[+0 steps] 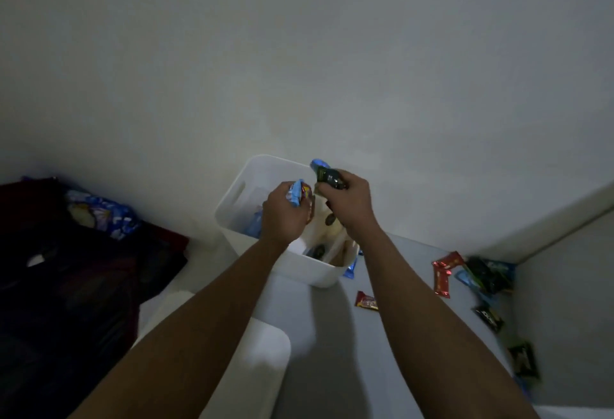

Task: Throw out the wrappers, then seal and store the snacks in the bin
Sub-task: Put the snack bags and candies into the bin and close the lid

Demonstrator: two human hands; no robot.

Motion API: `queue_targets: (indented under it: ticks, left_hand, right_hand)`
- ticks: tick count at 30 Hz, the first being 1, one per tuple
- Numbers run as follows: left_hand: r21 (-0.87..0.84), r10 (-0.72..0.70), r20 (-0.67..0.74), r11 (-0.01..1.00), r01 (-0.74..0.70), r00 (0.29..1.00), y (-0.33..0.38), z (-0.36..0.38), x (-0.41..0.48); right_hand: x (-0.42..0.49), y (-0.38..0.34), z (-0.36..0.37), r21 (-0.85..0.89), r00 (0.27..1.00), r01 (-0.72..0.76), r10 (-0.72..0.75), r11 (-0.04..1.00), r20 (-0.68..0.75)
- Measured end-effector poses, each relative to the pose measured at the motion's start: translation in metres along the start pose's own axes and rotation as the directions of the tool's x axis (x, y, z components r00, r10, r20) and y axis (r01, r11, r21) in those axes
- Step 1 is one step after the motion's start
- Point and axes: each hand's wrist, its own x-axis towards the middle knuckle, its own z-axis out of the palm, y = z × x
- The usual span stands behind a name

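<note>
- Pale, dimly lit wall (299, 53) fills the upper half of the frame; a grey surface (332, 335) runs across the lower right.
- White bin (247, 186) stands at centre frame on the grey surface, close against the wall, with its top open. Several packets lie inside; their details are unclear.
- Left hand (285, 216) is above the bin opening, fingers curled around a blue snack packet (296, 193).
- Right hand (347, 201) is above the bin's upper right edge, fingers clenched around a dark green packet (329, 178). A light-blue packet end (319, 163) protrudes above it.
- Loose snack packets (443, 274), red, green and blue, lie scattered on the grey surface at the right of the frame, apart from the bin.
- Small red packet (366, 300) lies nearer, below the bin.
- Blue bar (350, 267) lies just beside the bin's lower right wall.
- Dark bag (66, 285) occupies the left of the frame, with a blue patterned wrapper (103, 216) at its upper edge.
- White rounded panel (262, 362) lies at lower centre, partly behind the left forearm.
</note>
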Motion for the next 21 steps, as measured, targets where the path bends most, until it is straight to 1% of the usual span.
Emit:
queue_targets:
  ticks: [2,4,6,8,12,14,16,18,21]
  left_hand:
    - [0.072,-0.056,0.058,0.996,0.052,0.997,-0.007,0.0,0.004]
    - [0.229,-0.088,0.135,0.972,0.055,0.987,-0.011,0.001,0.005]
    - [0.305,-0.112,0.184,0.951,0.051,0.977,-0.023,0.001,0.009]
    - [0.306,-0.169,0.229,0.947,0.093,0.959,-0.035,0.004,0.014]
    - [0.252,-0.257,0.32,0.951,0.18,0.912,-0.043,0.008,0.022]
    - [0.201,-0.273,0.375,0.957,0.209,0.886,-0.043,0.008,0.025]
    - [0.137,-0.259,0.447,0.966,0.22,0.856,-0.044,0.008,0.029]
    - [0.089,-0.241,0.506,0.97,0.228,0.828,-0.044,0.009,0.032]
    - [0.09,-0.254,0.581,0.964,0.249,0.773,-0.042,0.009,0.032]
  right_hand:
    - [0.008,0.012,0.017,0.02,0.98,-0.201,0.201,0.979,0.006]
    - [0.015,0.023,0.025,0.041,0.934,-0.358,0.357,0.933,0.009]
    - [0.024,0.031,0.033,0.055,0.891,-0.455,0.454,0.889,0.017]
    - [0.033,0.034,0.039,0.038,0.861,-0.508,0.508,0.861,-0.004]
    - [0.052,0.039,0.045,-0.008,0.809,-0.587,0.587,0.809,-0.021]
    - [0.058,0.041,0.047,-0.039,0.803,-0.596,0.596,0.802,-0.013]
    - [0.061,0.041,0.05,-0.042,0.814,-0.581,0.581,0.813,-0.018]
    - [0.062,0.041,0.049,-0.031,0.843,-0.537,0.536,0.843,-0.04]
    - [0.06,0.039,0.046,-0.041,0.874,-0.485,0.484,0.873,-0.036]
